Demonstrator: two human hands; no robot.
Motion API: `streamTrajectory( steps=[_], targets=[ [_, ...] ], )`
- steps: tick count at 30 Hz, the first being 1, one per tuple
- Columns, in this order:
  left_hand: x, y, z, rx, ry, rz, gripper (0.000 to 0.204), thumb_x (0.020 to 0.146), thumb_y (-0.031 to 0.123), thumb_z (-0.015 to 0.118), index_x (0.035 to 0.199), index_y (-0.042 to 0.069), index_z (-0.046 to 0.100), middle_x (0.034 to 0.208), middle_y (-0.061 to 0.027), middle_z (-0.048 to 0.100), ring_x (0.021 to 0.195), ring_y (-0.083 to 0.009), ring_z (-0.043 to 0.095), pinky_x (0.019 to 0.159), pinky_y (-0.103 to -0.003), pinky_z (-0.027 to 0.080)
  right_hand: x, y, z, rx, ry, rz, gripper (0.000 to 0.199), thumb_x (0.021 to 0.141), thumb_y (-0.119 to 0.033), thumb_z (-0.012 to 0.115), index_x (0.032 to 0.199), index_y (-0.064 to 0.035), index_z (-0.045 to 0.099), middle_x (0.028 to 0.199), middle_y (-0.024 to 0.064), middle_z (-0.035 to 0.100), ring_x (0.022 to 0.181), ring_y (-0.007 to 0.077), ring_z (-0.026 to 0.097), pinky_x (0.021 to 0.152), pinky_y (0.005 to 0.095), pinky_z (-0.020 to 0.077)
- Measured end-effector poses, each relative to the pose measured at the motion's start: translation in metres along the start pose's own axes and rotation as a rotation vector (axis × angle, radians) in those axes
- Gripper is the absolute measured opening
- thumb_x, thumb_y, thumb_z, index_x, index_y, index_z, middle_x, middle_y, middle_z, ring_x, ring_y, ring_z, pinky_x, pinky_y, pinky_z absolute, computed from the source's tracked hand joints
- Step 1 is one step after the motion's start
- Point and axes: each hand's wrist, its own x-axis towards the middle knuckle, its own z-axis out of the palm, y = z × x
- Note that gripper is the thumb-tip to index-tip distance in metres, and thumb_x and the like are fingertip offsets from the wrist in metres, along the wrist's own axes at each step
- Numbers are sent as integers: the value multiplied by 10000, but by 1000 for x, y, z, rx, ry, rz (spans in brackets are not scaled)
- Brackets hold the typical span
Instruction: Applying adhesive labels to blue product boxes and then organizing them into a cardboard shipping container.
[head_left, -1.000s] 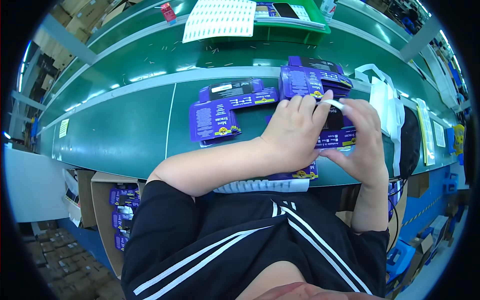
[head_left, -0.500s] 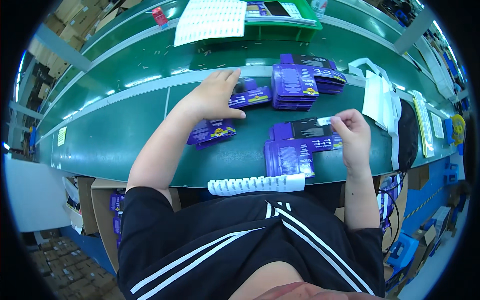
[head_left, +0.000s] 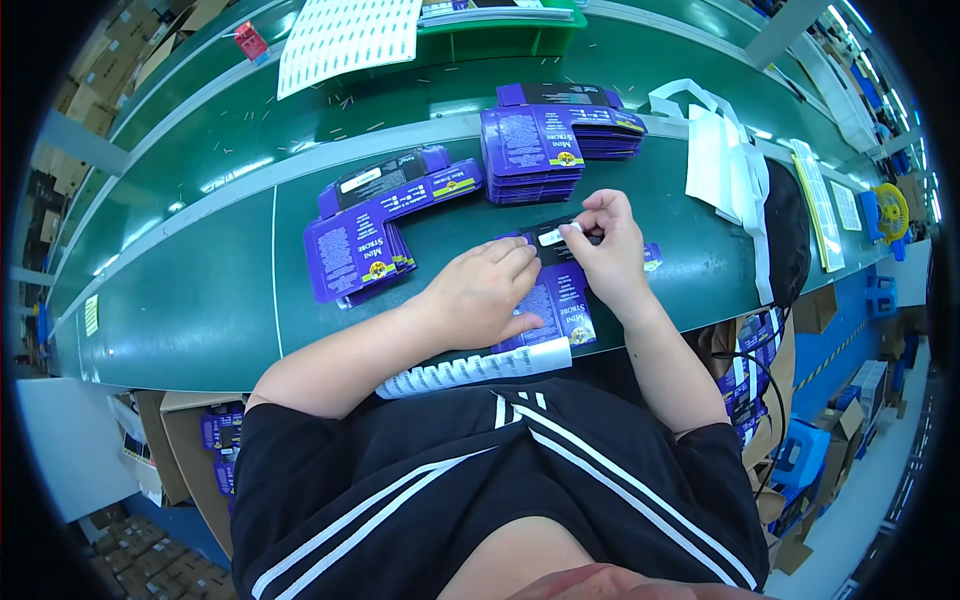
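Lying on the green bench (head_left: 200, 310), head view: flat purple carton (head_left: 556, 302), print up; likely light, stiff, creasable card, best held by its edges. Its dark strip (head_left: 562, 252) runs left to right, rising slightly rightward; white label (head_left: 553, 237) lies lengthwise along it. Left hand (head_left: 485, 295): fingers extended, resting on carton, nothing gripped. Right hand (head_left: 612, 250): half-curled, thumb at label; pinch unclear.

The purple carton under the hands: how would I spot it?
On the green table, look at the edge nearest the person. The purple carton lies there, just beyond a curled white sheet. Unlike the two purple piles farther back, it has the left hand and right hand over it.
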Motion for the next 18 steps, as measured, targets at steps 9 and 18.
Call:
streamTrajectory(
  steps=[9, 18],
  targets=[
    [2, 0, -1, -26, 48, 15, 549, 817, 379, 720, 1142, -44, 592, 1220, -192, 591, 1165, -336, 577, 997, -385, 475, -1, 6, 5, -1, 23, -26, 296, 824, -8, 684, 1049, -20, 492, 760, 54, 609, 645, 127, 574, 631, 250, 470],
    [5, -2, -3, 23, 19, 47, 508, 808, 383, 723, 1082, -24, 591, 1289, -223, 563, 1131, -337, 569, 963, -376, 478, -2, 4, 4, -79, 19, -22, 261, 819, -9, 681, 1019, -26, 513, 770, 54, 593, 688, 139, 580, 657, 273, 473]
  ],
)
